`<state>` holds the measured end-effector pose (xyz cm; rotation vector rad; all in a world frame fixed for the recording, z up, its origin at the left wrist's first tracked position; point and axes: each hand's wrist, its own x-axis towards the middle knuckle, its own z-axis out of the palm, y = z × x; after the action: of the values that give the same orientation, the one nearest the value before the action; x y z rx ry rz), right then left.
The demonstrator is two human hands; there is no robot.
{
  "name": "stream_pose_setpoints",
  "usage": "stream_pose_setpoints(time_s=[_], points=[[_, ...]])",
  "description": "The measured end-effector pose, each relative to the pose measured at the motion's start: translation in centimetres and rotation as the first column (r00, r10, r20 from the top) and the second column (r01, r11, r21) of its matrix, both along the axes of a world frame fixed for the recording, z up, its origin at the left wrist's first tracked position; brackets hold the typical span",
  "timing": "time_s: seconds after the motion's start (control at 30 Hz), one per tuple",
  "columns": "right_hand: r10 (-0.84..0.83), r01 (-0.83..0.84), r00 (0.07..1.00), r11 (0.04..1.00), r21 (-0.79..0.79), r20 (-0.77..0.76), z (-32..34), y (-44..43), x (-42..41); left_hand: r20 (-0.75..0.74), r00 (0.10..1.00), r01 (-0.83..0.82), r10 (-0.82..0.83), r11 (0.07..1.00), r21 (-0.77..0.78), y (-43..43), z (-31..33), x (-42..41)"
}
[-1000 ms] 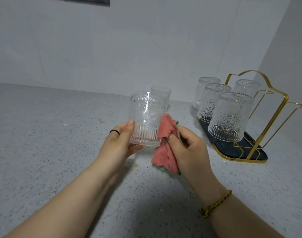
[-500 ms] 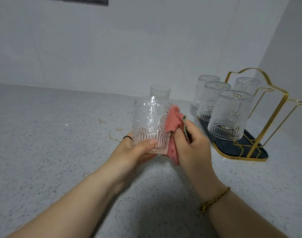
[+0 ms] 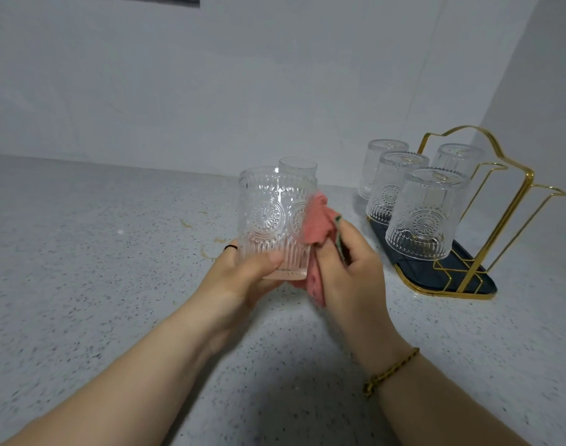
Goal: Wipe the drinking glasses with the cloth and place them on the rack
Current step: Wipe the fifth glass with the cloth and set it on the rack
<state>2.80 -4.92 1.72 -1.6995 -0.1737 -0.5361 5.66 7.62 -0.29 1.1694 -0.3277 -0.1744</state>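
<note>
Head view: the left hand (image 3: 243, 278) grips a clear, embossed drinking glass (image 3: 275, 220) low on its ribbed base, thumb across the near side and the other fingers wrapped behind. The glass is upright, raised above the speckled grey stone countertop (image 3: 82, 252) at the middle of the scene. A thin black ring (image 3: 230, 247) shows on one finger of that hand.

The right hand (image 3: 352, 272) is closed around a bunched coral-pink cloth (image 3: 317, 226) and presses it against the right side of the held glass. A fold of the cloth hangs below the hand, and a sliver of green edging shows by the fingers. A braided gold and dark bracelet (image 3: 391, 370) circles the right wrist.

Directly behind the held glass, farther back on the countertop, a second clear glass (image 3: 299, 167) stands with only its top showing above the nearer rim.

To the right, a gold wire rack with a dark blue tray base (image 3: 416, 273) sits on the countertop near the corner of the plain grey wall (image 3: 243, 75). Four clear embossed glasses rest upside down on it: the nearest glass (image 3: 426, 214), a middle glass (image 3: 394, 185) just behind it, a far-left glass (image 3: 381, 156) and a far-right glass (image 3: 458, 157) beside the tall gold handle. The near right end of the tray carries bare wire prongs.
</note>
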Motion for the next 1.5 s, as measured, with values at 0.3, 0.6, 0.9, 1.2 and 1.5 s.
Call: stream_pose_setpoints(time_s=[0.3, 0.6, 0.9, 1.2, 1.5], points=[[0.097, -0.057, 0.981, 0.971, 0.23, -0.167, 0.2, 0.2, -0.2, -0.037, 0.999, 0.016, -0.008, 0.979, 0.201, 0.9, -0.3, 0.3], [0.014, -0.008, 0.995, 0.998, 0.058, -0.095, -0.3, -0.3, 0.0, -0.279, 0.952, -0.122, 0.126, 0.992, 0.033, 0.0, 0.1, 0.6], [-0.013, 0.014, 0.999, 1.0, -0.017, 0.034, 0.0, -0.5, -0.1, -0.088, 0.996, 0.002, 0.007, 0.995, 0.098, 0.0, -0.3, 0.1], [0.072, -0.097, 0.99, 0.974, -0.207, -0.125, -1.0, 0.0, 0.2, -0.184, 0.971, -0.163, 0.153, 0.986, -0.037, 0.5, 0.3, 0.6], [0.057, -0.057, 0.998, 0.998, 0.008, 0.024, 0.4, -0.3, -0.3, -0.084, 0.994, -0.069, 0.071, 0.997, 0.024, -0.1, 0.0, -0.2]])
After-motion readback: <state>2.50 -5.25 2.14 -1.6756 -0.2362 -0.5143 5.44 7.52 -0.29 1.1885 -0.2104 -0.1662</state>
